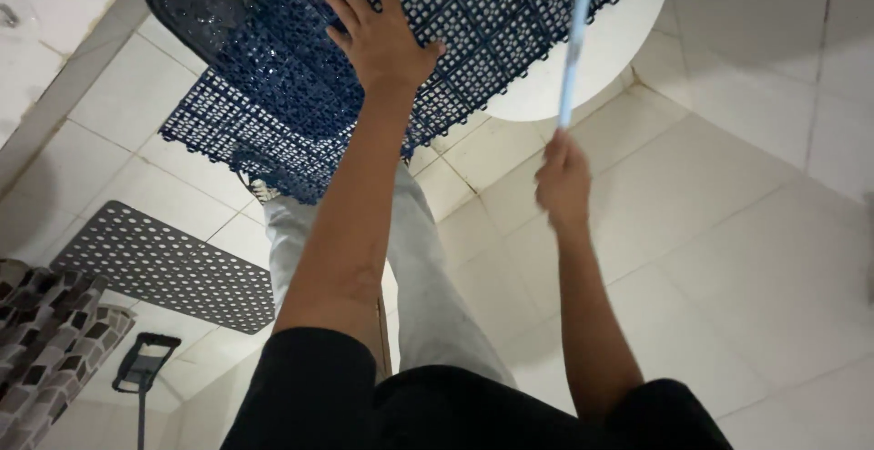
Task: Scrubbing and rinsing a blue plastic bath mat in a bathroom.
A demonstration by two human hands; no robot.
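My left hand [381,38] lies flat with fingers spread against a dark blue perforated plastic grid mat [473,13] that is lifted up in front of me. My right hand [563,181] is closed around a thin light blue stick [574,40] that runs up across the mat. More of the blue grid mat [246,140] hangs lower down to the left. My legs in light grey trousers [419,277] stand below on the white tiled floor.
A grey perforated mat [164,263] lies on the tiled floor [728,259] at left. A patterned brown and grey cloth [45,341] is at the lower left, beside a dark tool with a handle [144,363]. A white rounded object [619,40] sits behind the blue mat.
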